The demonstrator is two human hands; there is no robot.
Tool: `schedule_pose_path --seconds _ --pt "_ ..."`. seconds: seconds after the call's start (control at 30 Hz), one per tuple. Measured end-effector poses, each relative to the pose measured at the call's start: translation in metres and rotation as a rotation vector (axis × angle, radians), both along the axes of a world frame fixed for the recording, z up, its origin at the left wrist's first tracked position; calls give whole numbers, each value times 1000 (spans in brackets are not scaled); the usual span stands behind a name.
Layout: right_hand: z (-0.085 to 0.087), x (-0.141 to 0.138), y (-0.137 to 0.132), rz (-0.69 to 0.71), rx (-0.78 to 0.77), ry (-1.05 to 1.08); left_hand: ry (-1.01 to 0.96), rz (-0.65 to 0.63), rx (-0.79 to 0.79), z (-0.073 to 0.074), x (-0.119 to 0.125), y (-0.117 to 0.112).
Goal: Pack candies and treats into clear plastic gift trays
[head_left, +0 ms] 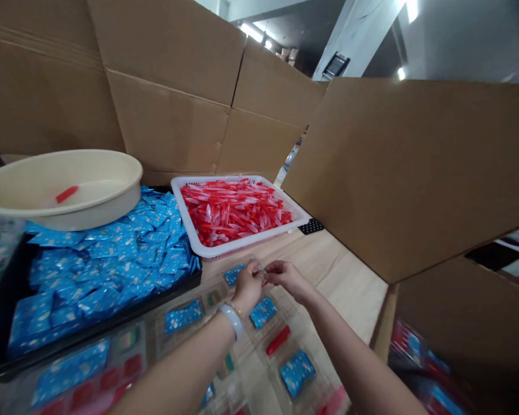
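Observation:
My left hand (248, 286), with a pale bangle (232, 320) at the wrist, and my right hand (289, 280) meet fingertip to fingertip above the far clear plastic trays. Both are closed in a pinch. Between them shows something small and pale, too little of it to name, with a bit of red beneath. Around the hands, blue printed packets (263, 312) lie in the clear trays (281, 300). A red plastic piece (278, 340) rests in a tray below my right hand. Another blue packet (297, 373) sits nearer to me.
A white basket (207, 252) of red-and-clear plastic pieces stands behind the hands. To the left, a black crate (112, 314) holds many blue packets, with a cream basin (99, 204) over its back part. Cardboard walls (363, 190) enclose the wooden table (350, 276).

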State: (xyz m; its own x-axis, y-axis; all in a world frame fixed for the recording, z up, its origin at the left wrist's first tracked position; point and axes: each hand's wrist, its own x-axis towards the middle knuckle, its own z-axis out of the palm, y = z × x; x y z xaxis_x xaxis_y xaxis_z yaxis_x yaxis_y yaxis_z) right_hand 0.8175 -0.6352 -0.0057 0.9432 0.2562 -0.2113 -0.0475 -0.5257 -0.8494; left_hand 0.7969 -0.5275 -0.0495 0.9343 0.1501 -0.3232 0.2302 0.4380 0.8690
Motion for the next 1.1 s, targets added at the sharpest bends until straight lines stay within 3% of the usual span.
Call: schedule_pose_path --seconds 0.1,0.2,0.37,0.53,0.8,0.97,1.1 --pt "11 -5 -16 -20 14 48 -25 -56 51 0 1 -16" --pt "12 -11 -32 -46 -16 82 -63 -95 119 -4 -7 -27" --pt "-8 -13 -54 -103 -181 118 -157 -125 322 -20 -36 -31" --pt "-27 -6 -49 -129 -406 30 -240 -183 501 -28 -52 -29" --pt "-40 -21 -39 -133 -615 -243 -248 -294 681 -19 -52 -27" --pt "-39 -25 -46 -104 -622 -326 -240 -372 758 -15 -53 -24" --pt "-37 -28 -49 33 -582 -380 -231 -435 806 0 -44 -24"
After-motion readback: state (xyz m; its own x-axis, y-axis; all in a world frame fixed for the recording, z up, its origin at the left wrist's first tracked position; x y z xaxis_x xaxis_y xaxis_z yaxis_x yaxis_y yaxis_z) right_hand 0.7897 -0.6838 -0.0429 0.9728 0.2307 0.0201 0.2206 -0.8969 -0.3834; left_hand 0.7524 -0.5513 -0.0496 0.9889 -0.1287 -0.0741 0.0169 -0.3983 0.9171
